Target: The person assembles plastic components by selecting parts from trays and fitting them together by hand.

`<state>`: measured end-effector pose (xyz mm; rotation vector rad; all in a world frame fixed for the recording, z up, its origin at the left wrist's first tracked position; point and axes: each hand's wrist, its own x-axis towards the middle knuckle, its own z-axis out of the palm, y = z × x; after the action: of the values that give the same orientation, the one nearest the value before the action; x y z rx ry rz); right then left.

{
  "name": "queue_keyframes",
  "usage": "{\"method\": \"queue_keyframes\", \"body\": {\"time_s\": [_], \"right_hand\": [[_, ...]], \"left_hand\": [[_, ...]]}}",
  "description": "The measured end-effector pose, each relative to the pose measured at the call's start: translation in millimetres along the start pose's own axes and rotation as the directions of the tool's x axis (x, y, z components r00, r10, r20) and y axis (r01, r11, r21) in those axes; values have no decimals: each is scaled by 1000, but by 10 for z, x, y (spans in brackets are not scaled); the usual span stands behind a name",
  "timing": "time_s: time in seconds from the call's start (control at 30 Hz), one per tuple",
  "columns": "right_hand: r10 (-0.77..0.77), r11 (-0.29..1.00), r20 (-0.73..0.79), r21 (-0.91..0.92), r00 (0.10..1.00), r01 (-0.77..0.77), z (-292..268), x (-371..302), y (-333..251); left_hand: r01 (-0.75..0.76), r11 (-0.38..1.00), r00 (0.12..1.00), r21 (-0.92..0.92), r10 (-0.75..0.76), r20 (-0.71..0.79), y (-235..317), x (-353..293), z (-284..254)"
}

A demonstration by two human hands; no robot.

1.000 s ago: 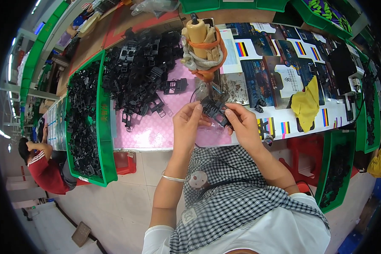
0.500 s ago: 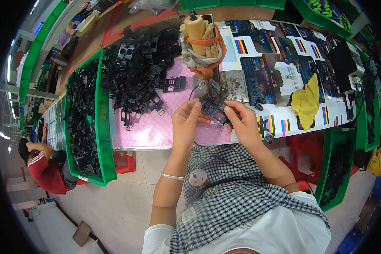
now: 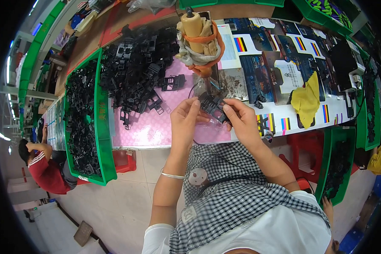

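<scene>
Both my hands hold a black plastic frame part low over the front of the table. My left hand pinches its left end between thumb and fingers. At the right end, my right hand grips it, thumb on top. Just beyond the part, a tool with a pale handle, wrapped in cloth and an orange band, points downward. Its thin metal rod comes down at the part's far edge; whether they touch I cannot tell. A loose pile of similar black parts lies to the left on the pink mat.
A green bin full of small black parts stands left. Right of my hands lie a small black piece and a yellow cloth. Another green bin hangs low right, with another person's hand at it. A person in red sits far left.
Another person's hand has come into view at the low right bin. The tool's rod now reaches lower, toward the part. My hands keep nearly the same grip and place.
</scene>
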<state>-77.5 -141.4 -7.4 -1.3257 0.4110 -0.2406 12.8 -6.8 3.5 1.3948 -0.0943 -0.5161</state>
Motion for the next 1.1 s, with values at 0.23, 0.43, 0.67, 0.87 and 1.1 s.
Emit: {"method": "queue_keyframes", "body": {"time_s": [0.23,0.43,0.67,0.87,1.1], "right_hand": [[-49,997,-49,53,998,52,43,18,3],[-23,999,-35,38,999,25,54,27,7],[-18,1000,-41,15,999,18,54,22,8],[-26,999,-35,26,999,26,57,-2,18],[-46,999,-33,9,998,46,56,-62,10]], "left_hand": [[3,1000,1000,-6,-3,9,8,12,2],[0,1000,1000,-20,0,7,-7,19,-21],[4,1000,1000,-6,-4,-2,10,-7,-16],[-4,1000,1000,4,4,-6,24,-43,-10],[-36,999,999,3,36,-3,12,-111,-12]]}}
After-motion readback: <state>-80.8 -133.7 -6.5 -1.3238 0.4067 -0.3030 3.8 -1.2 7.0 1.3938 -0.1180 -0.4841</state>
